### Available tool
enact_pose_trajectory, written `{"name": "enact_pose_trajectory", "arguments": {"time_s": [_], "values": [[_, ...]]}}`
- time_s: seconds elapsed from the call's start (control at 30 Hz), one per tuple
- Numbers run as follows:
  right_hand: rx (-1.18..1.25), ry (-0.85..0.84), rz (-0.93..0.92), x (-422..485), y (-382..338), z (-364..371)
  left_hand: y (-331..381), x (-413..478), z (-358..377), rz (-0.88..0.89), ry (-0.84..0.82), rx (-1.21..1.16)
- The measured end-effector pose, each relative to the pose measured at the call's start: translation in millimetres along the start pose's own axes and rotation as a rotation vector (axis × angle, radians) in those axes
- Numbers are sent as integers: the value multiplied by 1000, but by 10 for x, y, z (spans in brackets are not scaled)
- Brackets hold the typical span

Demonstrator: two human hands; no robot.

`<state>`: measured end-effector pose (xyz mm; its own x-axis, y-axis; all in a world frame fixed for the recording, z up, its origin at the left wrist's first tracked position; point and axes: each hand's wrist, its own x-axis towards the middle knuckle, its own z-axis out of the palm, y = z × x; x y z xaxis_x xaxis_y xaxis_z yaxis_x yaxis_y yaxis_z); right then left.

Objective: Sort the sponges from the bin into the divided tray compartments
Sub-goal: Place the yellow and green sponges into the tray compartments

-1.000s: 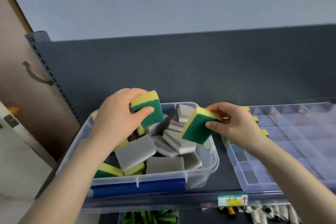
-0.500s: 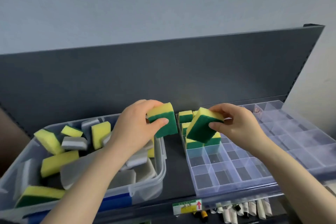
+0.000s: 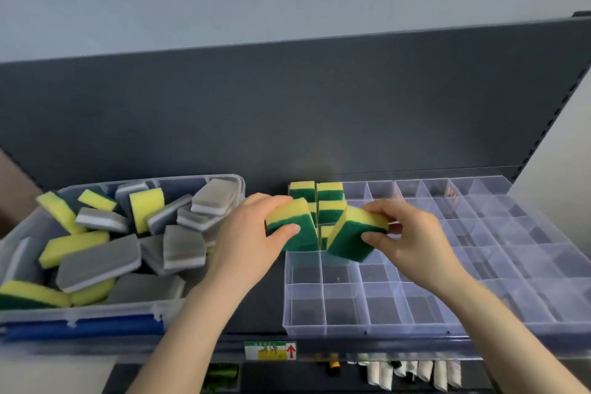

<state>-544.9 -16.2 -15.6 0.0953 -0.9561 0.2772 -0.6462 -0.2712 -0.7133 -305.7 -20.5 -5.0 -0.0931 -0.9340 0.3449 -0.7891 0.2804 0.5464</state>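
Sponges [image 3: 96, 243] are what you are sorting, and most of them are not yet moved: a loose heap of yellow-and-green and grey-and-white ones lies in the clear bin [image 3: 38, 313] at the left of the shelf [image 3: 259, 304]. Only a small cluster of yellow-and-green sponges [image 3: 329, 201] stands on edge in the far-left compartments of the divided tray [image 3: 479, 326]; how many exactly you cannot count, since your hands cover part of it. The rest of the tray's compartments look empty, apart from a small blurred thing in one far cell, so you are, by my reckoning, early in the job, and no grey sponge shows in the tray at all. Your left hand [image 3: 246, 243] has its grip closed on a yellow-and-green sponge [image 3: 292, 224], thumb on the green scouring face, fingers over the yellow top, held just in front of the filled cells. Your right hand [image 3: 409, 240] grips a second sponge [image 3: 355, 233] of the same kind, tilted, its lower corner just above an empty cell in the next row. Each sponge is a thick block, yellow foam backed by a coarser dark green layer, soft enough, I would judge, to squeeze into a snug cell. Next to fill, it seems, are the empty cells below the cluster.
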Motion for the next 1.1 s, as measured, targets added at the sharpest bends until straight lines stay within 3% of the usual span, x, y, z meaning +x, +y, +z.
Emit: {"name": "enact_pose_trajectory", "arguments": {"time_s": [0.33,0.77,1.1], "values": [[81,-34,34,-28,221,157,-51,-169,244,-102,9,-28],[-3,8,82,-150,252,402,-310,-229,444,-122,-96,-119],[-145,-62,100,-181,246,497,-368,-262,551,-75,-222,-27]]}}
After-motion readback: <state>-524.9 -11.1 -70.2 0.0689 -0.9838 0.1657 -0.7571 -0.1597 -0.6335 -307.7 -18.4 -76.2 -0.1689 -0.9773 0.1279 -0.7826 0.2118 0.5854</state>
